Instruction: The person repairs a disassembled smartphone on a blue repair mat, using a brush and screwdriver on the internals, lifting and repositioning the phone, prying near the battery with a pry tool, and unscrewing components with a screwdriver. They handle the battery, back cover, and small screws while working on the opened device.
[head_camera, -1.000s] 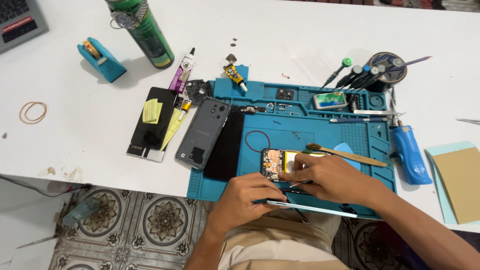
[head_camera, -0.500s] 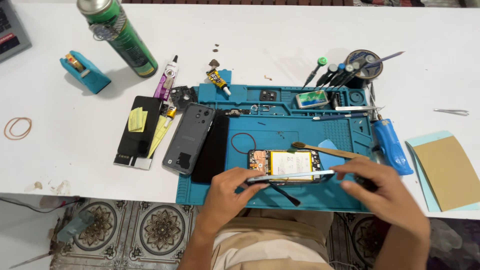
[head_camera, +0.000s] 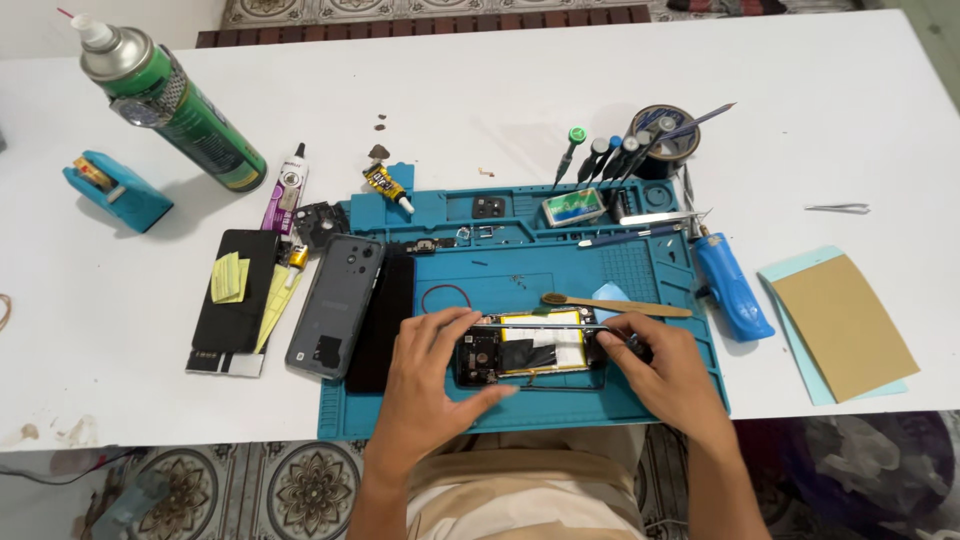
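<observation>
Low centre of frame, left hand (head_camera: 432, 385) and right hand (head_camera: 672, 372) pinched the opened phone (head_camera: 530, 350) on the blue mat (head_camera: 640, 275), fingers closed on its ends, mid-disassembly judging by exposed battery; next wanted steady prying; half a second earlier the right hand sat lower right, off the phone.

on the white counter (head_camera: 480, 90) we see a green spray can (head_camera: 170, 105) lying tilted at the far left, with a teal tape dispenser (head_camera: 115, 190) near it. a grey phone back cover (head_camera: 336, 305) lies beside a black phone (head_camera: 236, 290) that carries yellow stickers. a blue repair mat (head_camera: 560, 260) holds a row of screwdrivers (head_camera: 605, 155) at its far edge and what may be a wooden-handled brush (head_camera: 615, 305). a blue handled tool (head_camera: 733, 290) lies at the mat's right edge, a brown card (head_camera: 845, 325) further right, and tweezers (head_camera: 838, 208) well apart.
</observation>
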